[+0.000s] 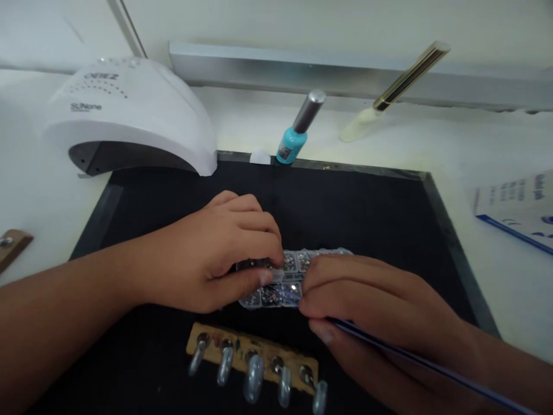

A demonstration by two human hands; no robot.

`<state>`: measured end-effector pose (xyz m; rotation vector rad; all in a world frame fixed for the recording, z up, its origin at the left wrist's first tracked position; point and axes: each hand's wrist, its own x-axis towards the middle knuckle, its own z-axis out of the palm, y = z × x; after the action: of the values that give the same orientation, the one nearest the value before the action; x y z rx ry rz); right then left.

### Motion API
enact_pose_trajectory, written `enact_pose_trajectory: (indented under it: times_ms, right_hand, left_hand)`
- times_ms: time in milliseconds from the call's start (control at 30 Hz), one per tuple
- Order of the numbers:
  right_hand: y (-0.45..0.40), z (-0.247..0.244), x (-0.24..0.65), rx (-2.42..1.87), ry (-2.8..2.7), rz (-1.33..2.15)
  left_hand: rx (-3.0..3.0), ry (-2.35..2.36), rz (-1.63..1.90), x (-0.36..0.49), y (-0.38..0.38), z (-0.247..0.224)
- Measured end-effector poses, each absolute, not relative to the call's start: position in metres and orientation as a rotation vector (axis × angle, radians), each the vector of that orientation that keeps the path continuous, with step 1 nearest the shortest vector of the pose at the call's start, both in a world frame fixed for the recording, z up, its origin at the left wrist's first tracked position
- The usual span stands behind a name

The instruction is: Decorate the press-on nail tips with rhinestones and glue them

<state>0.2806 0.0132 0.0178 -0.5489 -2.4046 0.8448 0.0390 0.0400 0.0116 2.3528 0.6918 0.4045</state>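
A clear compartment box (292, 263) of small shiny rhinestones lies on the black mat. The thumb and forefinger of my left hand (233, 248) are closed on a small clear lid (276, 276) of the box. In my right hand (380, 311) is a thin dark blue brush-like stick (415, 357), gripped like a pen. Its tip points into an open front compartment; whether a stone touches it is too small to tell. My right fingers cover the box's right part. Nearer me, a wooden strip (242, 349) carries several glossy grey nail tips (254, 377) on metal pegs.
A white nail lamp (142, 115) stands back left. A turquoise polish bottle (291, 144) is at the black mat's (345, 202) far edge, with a pale gold-capped bottle (360, 124) behind. A printed white box (518, 202) sits right; a wooden piece (12, 245) lies left.
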Motion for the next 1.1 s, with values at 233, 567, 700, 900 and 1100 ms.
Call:
enact_pose_trajectory:
  times_ms: [233,567,700,900,1100]
  right_hand:
    - [0.015,0.017,0.281,-0.544,-2.426,0.853]
    - [0.013,0.016,0.286,-0.567,-2.393,0.794]
    - [0.013,0.017,0.286,-0.592,-2.355,0.828]
    - [-0.003,0.03,0.279,-0.517,-2.161,0.812]
    - [-0.035,0.052,0.281,-0.601,-2.084,0.806]
  left_hand:
    - [2.358,0.69,0.424,0.039,0.04,0.011]
    - [2.366,0.692,0.412,0.04,0.04,0.011]
    - [2.365,0.676,0.417,0.039,0.04,0.014]
    - [2.389,0.671,0.396,0.037,0.04,0.015]
    - [2.425,0.658,0.432,0.034,0.042,0.008]
